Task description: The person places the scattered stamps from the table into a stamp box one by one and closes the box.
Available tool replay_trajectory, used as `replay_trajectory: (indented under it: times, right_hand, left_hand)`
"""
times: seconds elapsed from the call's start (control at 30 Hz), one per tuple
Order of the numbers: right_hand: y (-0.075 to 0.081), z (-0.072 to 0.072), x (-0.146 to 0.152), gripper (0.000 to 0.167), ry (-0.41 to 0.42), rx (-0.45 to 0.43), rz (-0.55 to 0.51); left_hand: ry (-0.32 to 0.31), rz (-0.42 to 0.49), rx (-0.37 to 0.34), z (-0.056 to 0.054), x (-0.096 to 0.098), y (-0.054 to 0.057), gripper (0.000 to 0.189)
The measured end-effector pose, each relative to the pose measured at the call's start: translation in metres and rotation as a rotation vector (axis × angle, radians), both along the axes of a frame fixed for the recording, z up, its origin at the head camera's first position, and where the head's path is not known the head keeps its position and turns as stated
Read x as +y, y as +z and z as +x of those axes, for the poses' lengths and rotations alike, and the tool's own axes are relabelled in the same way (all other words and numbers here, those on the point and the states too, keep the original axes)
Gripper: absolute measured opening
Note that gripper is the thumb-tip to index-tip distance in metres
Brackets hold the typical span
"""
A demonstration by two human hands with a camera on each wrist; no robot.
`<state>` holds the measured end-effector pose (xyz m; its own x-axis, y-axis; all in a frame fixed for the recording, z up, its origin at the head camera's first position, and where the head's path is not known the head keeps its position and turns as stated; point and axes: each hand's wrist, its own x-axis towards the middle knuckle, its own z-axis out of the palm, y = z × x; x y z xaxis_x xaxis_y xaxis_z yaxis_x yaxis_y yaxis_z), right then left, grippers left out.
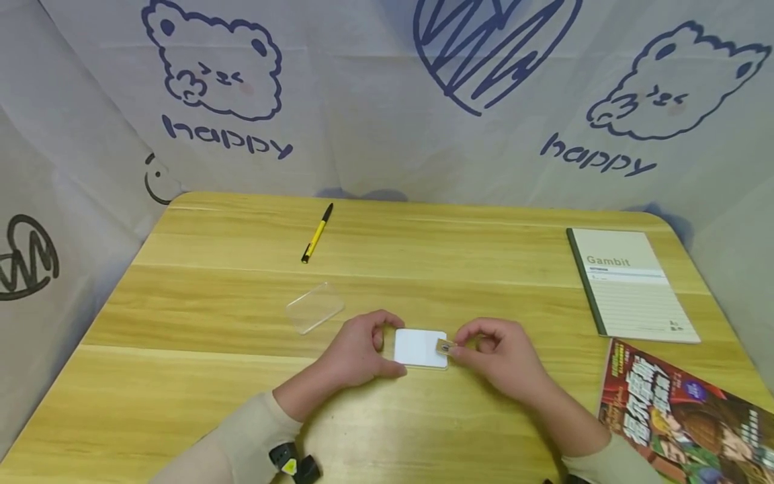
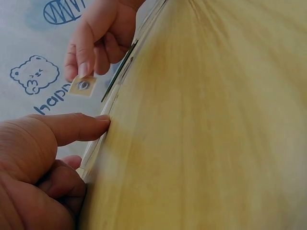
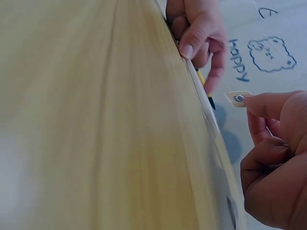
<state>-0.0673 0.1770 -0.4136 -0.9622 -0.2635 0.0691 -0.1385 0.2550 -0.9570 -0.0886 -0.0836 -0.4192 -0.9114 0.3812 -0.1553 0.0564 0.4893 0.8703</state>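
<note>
Around white rectangle [image 1: 417, 349], left hand [image 1: 363, 348] wide — tight on tan square [image 1: 444, 346], right hand [image 1: 503, 357].

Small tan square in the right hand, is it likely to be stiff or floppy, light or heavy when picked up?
The small tan square is probably fairly stiff, since it juts from the right hand without drooping. It's likely light, being small and thin-looking.

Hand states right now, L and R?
Left hand: closed, holding the flat white rectangle at its left end.
Right hand: closed, pinching the small tan square.
</note>
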Motion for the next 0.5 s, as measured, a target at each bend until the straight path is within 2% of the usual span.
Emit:
replay_trajectory:
  times: [0.5]
  right_hand:
    - [-0.001, -0.009, -0.044, 0.008, 0.073, -0.095, 0.038]
  left_hand:
    - [-0.01, 0.001, -0.003, 0.001, -0.001, 0.0, 0.06]
